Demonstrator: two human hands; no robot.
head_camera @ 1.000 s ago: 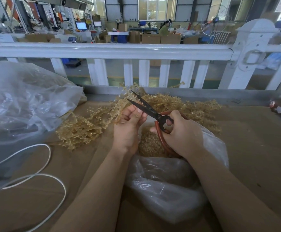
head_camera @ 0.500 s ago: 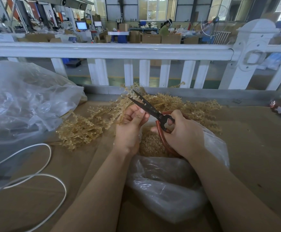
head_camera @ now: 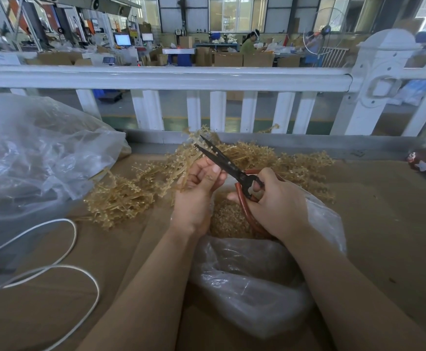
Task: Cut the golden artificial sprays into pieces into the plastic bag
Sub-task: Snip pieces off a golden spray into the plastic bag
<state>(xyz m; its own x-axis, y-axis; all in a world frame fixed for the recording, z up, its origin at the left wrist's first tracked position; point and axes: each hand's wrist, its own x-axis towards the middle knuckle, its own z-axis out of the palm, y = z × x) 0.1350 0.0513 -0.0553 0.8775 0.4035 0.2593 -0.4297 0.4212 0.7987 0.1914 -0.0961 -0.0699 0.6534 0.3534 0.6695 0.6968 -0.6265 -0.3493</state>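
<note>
In the middle of the frame we pinch a golden spray [head_camera: 181, 171] in our left hand [head_camera: 199, 188], its loose end trailing left toward the heap of golden sprays [head_camera: 130, 191] on the brown surface [head_camera: 384, 224]. Our right hand [head_camera: 275, 198] curls round the red handles of the scissors [head_camera: 222, 160], whose dark blades stand parted above the left fingers. To cut well, we judge we should feed the stem deep between the blades, fingertips clear, directly over the bag mouth. Below both hands the plastic bag [head_camera: 252, 282] lies open and holds a mound of cut golden pieces [head_camera: 227, 219]. At upper left a larger clear bag [head_camera: 42, 153] sits crumpled, its contents unclear.
</note>
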